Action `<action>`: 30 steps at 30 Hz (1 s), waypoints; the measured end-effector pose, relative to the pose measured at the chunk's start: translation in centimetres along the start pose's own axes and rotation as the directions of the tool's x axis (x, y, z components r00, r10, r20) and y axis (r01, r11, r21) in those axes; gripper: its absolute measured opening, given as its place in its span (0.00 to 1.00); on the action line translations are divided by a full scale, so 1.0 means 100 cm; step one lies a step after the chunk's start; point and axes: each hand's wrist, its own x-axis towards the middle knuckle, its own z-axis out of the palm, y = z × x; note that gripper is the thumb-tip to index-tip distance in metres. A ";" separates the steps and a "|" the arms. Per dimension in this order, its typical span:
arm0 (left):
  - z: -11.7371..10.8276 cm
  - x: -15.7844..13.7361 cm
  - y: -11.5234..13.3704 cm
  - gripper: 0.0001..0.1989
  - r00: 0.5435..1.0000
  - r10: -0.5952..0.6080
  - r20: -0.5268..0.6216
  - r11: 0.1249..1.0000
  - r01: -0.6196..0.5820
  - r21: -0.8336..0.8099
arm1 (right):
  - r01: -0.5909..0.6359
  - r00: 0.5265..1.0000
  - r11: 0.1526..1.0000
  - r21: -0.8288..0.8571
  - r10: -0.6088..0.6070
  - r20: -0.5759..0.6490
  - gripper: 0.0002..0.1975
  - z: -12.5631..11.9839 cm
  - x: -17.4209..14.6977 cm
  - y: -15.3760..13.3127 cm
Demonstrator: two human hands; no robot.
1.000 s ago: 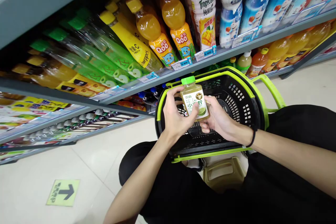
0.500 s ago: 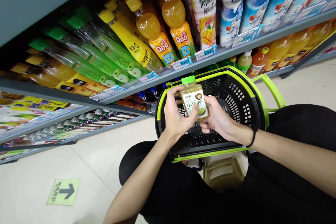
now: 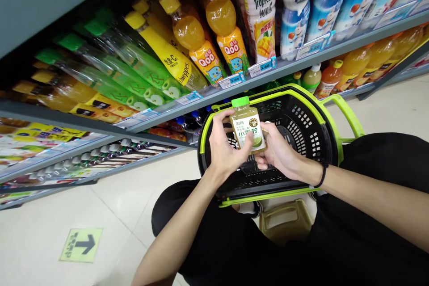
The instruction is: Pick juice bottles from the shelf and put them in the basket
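Between my two hands is a small juice bottle with a bright green cap, a white label and pale yellow-green liquid. My left hand grips its left side, the thumb lying across the front of the label and the index finger near the shoulder. On the right side my right hand is closed on it, some fingers hidden under the bottle. The bottle is nearly upright, label facing me, above a black shopping basket with lime-green rim and handles.
A grey shelf ahead carries several rows of drinks, among them orange Qoo bottles and green-capped bottles. A beige stool stands between my legs. An arrow sticker is on the tiled floor.
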 end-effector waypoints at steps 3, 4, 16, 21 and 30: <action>0.001 0.000 0.000 0.27 1.000 -0.012 -0.008 1.000 0.012 0.014 | 0.003 1.000 1.000 0.006 -0.003 0.001 0.22 0.000 0.000 0.000; 0.001 0.000 0.000 0.27 1.000 -0.012 -0.004 1.000 0.012 0.018 | 0.004 1.000 1.000 0.010 -0.004 0.003 0.22 -0.001 0.000 0.000; -0.005 0.002 -0.006 0.25 0.997 -0.029 0.069 0.999 0.032 -0.041 | 0.000 1.000 1.000 0.002 0.000 0.002 0.23 0.003 -0.002 -0.004; -0.004 0.003 -0.006 0.36 0.991 0.026 0.134 1.000 -0.025 -0.006 | 0.010 1.000 1.000 0.025 -0.011 0.011 0.22 0.002 -0.002 -0.004; -0.006 0.004 -0.010 0.45 0.972 0.104 0.212 0.993 -0.112 0.027 | 0.019 1.000 0.999 0.033 -0.020 0.019 0.23 0.000 -0.002 -0.005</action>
